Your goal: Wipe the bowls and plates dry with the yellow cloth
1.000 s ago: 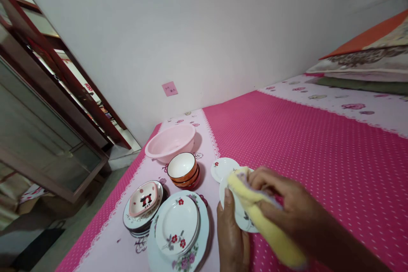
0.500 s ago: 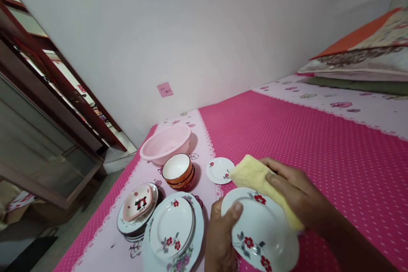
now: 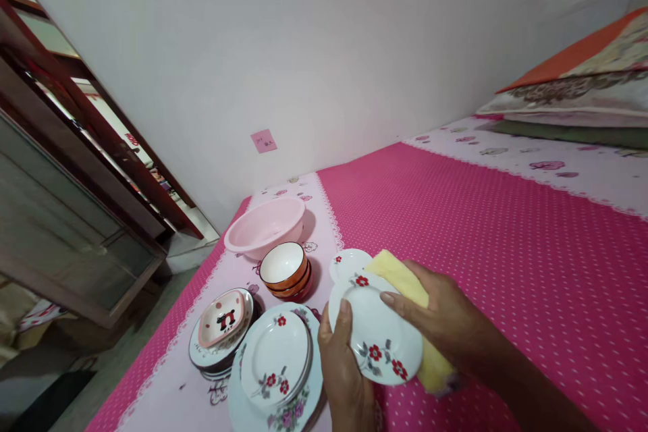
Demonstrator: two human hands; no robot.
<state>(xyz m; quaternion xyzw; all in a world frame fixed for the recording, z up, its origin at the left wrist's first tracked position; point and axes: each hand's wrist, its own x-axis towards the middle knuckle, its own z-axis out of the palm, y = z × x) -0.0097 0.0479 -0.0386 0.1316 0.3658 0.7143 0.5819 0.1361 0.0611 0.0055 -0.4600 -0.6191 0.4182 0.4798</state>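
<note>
Tilted in front of me is a white plate (image 3: pixel 377 324) with red flowers and grey leaves. My left hand (image 3: pixel 344 364) grips its left edge, thumb on top. On the right side my right hand (image 3: pixel 440 317) has its thumb over the rim, with a yellow cloth (image 3: pixel 397 273) pinched between the hand and the back of the plate. Behind this plate, a smaller white plate (image 3: pixel 349 260) with red flowers lies partly hidden on the bed. Just left of my left hand, similar flowered plates (image 3: pixel 276 354) are stacked on a larger plate (image 3: pixel 235 388).
A pink basin (image 3: pixel 266 223) stands near the wall, with stacked orange bowls (image 3: pixel 283 266) before it. A pink bear-patterned dish (image 3: pixel 221 318) tops another plate stack at left. The pink bedspread (image 3: pixel 506 236) stretches right towards piled pillows (image 3: pixel 582 91). A doorway opens at far left.
The held plate has moved up and left, now overlapping the small plate behind. My right thumb has come onto the plate's front, and the cloth has shifted left behind it.
</note>
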